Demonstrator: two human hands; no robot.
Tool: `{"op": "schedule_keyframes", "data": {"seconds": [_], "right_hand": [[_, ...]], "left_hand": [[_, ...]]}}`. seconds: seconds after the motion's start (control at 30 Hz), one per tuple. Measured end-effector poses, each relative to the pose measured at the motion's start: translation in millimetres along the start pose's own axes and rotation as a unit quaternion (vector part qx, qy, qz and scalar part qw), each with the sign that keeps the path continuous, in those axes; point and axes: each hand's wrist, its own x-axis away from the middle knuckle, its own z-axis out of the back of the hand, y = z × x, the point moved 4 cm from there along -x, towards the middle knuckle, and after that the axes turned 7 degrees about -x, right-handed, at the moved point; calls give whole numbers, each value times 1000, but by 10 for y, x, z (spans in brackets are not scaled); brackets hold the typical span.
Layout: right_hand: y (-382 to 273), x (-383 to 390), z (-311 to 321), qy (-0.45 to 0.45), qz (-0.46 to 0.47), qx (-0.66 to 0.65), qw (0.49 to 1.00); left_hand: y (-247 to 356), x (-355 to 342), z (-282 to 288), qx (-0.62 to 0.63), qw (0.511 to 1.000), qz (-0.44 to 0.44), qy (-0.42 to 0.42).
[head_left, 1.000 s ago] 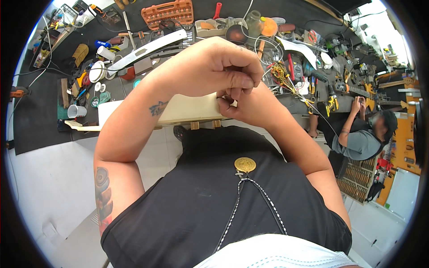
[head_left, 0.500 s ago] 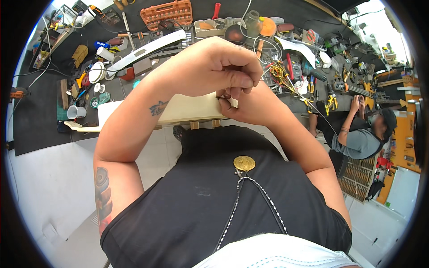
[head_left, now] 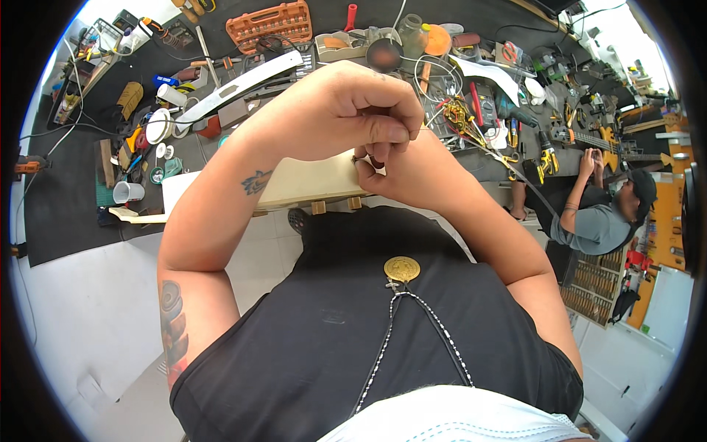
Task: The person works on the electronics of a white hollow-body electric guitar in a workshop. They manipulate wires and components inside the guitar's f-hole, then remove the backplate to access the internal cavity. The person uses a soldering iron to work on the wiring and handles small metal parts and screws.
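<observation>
My left hand (head_left: 379, 114) is raised over the bench, its fingers curled and thumb pressed against them. Whatever it may pinch is too small or hidden to make out. Just below it, partly covered by it, my right hand (head_left: 387, 173) is bent inward with its fingers closed. A small dark thing shows at its fingertips, but I cannot tell what it is. Both hands are close together at the right end of a long, flat cream-coloured piece (head_left: 309, 180), which lies along the bench's near edge. My left forearm crosses over part of this piece.
An orange socket case (head_left: 269, 28), a long white strip (head_left: 236, 88), a glass jar (head_left: 412, 37) and a bundle of wires (head_left: 460, 118) crowd the bench behind. A clear cup (head_left: 129, 193) stands left. At right, a co-worker (head_left: 600, 221) sits beside a guitar (head_left: 589, 138).
Both hands keep their closed pose close together, with only a slight shift to the left in the picture. The view has tilted slightly; the cream piece stays in place.
</observation>
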Motion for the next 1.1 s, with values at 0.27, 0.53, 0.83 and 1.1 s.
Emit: {"op": "schedule_keyframes", "data": {"seconds": [0.27,0.53,0.83,1.1], "right_hand": [[0,25,-104,10,-96,47,994],[47,-7,-35,31,30,-9,999],[74,-73,21,-5,91,44,995],[44,-37,-31,16,28,44,999]], "left_hand": [[4,-12,0,-5,1000,-11,2],[2,9,0,-3,1000,-7,2],[15,5,17,5,1000,14,0],[9,5,25,-7,1000,-7,2]]}}
